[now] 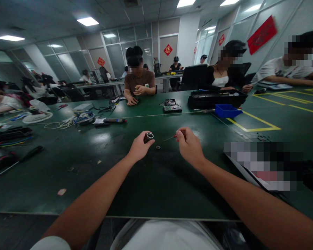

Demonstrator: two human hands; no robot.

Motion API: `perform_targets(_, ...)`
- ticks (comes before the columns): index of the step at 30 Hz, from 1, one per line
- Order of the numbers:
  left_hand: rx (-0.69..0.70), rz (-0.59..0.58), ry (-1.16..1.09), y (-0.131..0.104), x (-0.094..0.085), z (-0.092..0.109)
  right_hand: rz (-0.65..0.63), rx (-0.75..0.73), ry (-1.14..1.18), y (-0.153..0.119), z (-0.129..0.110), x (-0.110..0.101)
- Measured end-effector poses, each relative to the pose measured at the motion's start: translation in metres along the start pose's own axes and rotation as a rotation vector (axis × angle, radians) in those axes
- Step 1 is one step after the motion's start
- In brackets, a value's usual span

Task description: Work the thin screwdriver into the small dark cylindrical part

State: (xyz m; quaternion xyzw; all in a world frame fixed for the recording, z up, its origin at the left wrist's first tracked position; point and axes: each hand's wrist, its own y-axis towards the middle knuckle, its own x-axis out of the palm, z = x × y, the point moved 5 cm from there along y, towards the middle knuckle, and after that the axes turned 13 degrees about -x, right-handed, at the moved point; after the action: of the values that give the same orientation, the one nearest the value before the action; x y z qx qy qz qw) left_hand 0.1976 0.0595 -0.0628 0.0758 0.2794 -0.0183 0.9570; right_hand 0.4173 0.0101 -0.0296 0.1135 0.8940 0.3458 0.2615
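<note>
My left hand (141, 146) is closed round a short dark cylinder (147, 138) whose pale ring-shaped end faces up and away from me. To the right of it, my right hand (188, 145) pinches the red handle of a small screwdriver (175, 136). Its thin shaft points left toward the cylinder, and the tip is apart from it. Between and just below the two hands, a small round metallic part (158, 147) lies on the green tabletop (156, 184). What the cylinder belongs to I cannot tell.
Across the table sits a person in brown (139, 81). An opened electronic device (172, 106), a black case (216, 99) and a blue bin (227, 111) stand toward the back. Cables (83, 118) and a long screwdriver (31, 152) lie left. A blurred-out sheet (258, 166) lies right.
</note>
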Motion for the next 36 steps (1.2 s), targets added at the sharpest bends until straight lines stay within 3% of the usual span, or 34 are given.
perform_targets(3,-0.027,-0.005,-0.001,-0.001,-0.002,0.002,-0.007,0.013,0.007,0.000,0.001,0.001)
perform_targets(6,-0.037,-0.033,0.158,-0.005,0.001,0.006,-0.018,0.011,0.009,-0.001,0.001,0.002)
perform_targets(14,0.146,-0.174,0.666,-0.006,0.033,0.007,-0.029,-0.006,0.007,-0.001,0.000,0.003)
perform_targets(18,0.167,-0.222,0.711,-0.006,0.036,0.009,-0.032,-0.005,0.006,-0.001,-0.001,0.002)
perform_targets(21,0.101,-0.209,0.584,-0.002,0.027,0.006,-0.037,0.003,0.003,0.000,0.000,0.002)
perform_targets(24,-0.024,-0.106,0.339,0.008,0.006,0.001,-0.040,0.006,0.006,0.000,0.001,0.002)
perform_targets(28,-0.236,0.044,-0.075,0.023,-0.038,-0.011,-0.050,0.014,0.006,0.000,0.000,0.002)
perform_targets(32,-0.356,0.187,-0.421,0.030,-0.099,-0.028,-0.057,0.011,0.011,0.000,-0.001,0.002)
perform_targets(36,-0.437,0.417,-0.537,0.021,-0.172,-0.057,-0.059,0.012,0.022,-0.001,0.000,0.002)
